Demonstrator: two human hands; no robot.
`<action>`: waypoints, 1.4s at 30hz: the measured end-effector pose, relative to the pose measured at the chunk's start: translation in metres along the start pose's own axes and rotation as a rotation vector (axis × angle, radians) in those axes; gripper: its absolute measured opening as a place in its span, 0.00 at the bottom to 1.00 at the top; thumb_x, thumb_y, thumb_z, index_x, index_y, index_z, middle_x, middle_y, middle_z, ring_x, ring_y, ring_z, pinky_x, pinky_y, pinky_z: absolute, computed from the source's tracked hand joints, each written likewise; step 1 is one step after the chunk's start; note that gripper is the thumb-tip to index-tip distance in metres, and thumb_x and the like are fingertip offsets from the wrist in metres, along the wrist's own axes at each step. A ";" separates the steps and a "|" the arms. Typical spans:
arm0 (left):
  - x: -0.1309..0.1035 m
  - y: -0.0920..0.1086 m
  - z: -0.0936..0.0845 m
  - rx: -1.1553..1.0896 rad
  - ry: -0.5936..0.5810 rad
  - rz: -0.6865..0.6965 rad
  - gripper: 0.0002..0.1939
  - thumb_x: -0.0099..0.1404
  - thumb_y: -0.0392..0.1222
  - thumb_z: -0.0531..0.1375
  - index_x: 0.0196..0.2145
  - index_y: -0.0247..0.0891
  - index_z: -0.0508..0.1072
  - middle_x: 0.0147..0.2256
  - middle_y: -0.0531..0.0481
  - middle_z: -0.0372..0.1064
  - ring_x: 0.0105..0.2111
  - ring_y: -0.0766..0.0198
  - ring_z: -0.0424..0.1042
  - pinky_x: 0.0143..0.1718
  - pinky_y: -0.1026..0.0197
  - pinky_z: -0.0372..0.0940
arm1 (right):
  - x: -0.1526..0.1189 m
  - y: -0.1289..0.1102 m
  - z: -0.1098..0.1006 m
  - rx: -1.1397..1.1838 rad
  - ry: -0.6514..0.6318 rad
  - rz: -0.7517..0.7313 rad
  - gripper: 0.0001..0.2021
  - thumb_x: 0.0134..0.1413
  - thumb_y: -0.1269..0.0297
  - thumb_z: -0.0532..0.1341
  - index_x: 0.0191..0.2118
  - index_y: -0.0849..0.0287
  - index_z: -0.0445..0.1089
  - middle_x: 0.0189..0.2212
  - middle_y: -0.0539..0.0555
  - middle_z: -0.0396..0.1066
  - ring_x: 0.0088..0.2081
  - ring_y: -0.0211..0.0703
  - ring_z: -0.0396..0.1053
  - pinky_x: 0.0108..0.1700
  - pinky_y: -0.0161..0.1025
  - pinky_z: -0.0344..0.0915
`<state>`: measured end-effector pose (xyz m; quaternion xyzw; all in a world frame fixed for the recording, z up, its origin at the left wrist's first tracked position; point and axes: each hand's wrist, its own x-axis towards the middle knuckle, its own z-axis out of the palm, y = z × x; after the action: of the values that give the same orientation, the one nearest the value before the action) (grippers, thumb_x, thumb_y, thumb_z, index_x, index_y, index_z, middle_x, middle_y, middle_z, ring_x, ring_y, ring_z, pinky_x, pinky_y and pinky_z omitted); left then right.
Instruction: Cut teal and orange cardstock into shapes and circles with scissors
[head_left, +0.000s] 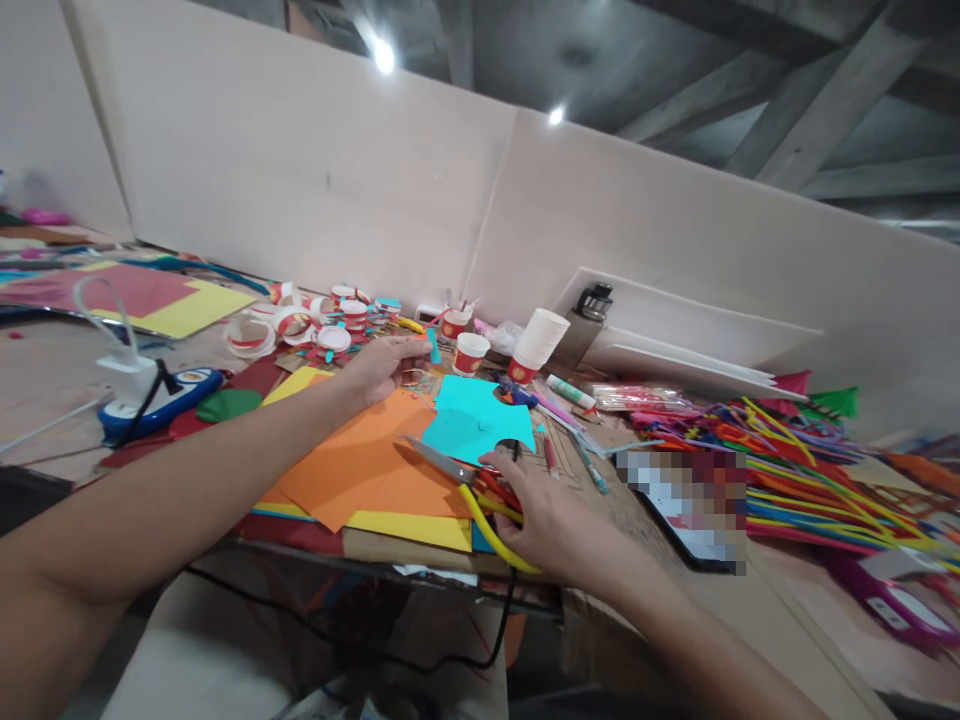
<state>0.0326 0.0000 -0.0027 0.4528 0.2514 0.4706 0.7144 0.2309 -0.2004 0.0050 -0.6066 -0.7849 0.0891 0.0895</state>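
Head view, and the left hand (384, 370) pinches a small teal strip (434, 346) at its fingertips; a loose pinch could drop it! The right hand (541, 515) wraps the scissors (448, 464), blades to its left over orange paper (352, 450), near the teal sheet (474, 415): 1 careless squeeze could nick either. Beyond the left fingertips, a paper cup (470, 356) could topple if bumped.

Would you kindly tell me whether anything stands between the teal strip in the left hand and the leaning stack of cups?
Yes, a single upright paper cup stands between the teal strip in the left hand and the leaning stack of cups.
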 end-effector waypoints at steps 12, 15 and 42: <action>-0.005 0.002 0.007 -0.073 0.065 -0.031 0.04 0.52 0.34 0.64 0.25 0.32 0.71 0.22 0.51 0.68 0.21 0.72 0.67 0.22 0.69 0.63 | 0.040 -0.007 -0.013 0.683 0.332 -0.030 0.29 0.49 0.70 0.57 0.58 0.54 0.54 0.40 0.53 0.66 0.36 0.39 0.66 0.36 0.36 0.64; -0.008 0.001 0.011 -0.064 0.038 -0.024 0.04 0.52 0.34 0.64 0.25 0.32 0.72 0.21 0.51 0.67 0.20 0.72 0.66 0.21 0.69 0.63 | 0.055 -0.015 -0.009 0.754 0.297 0.024 0.21 0.53 0.64 0.56 0.54 0.56 0.58 0.29 0.48 0.65 0.27 0.37 0.64 0.28 0.34 0.62; -0.018 -0.006 0.026 -0.218 0.127 -0.009 0.02 0.54 0.33 0.63 0.27 0.32 0.72 0.22 0.51 0.71 0.22 0.71 0.70 0.25 0.68 0.64 | 0.068 -0.013 0.011 0.764 0.239 0.101 0.09 0.51 0.55 0.59 0.34 0.55 0.67 0.19 0.45 0.62 0.19 0.34 0.58 0.20 0.30 0.56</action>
<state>0.0479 -0.0274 0.0030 0.3405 0.2455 0.5198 0.7441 0.1989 -0.1386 -0.0002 -0.5734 -0.6486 0.3077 0.3947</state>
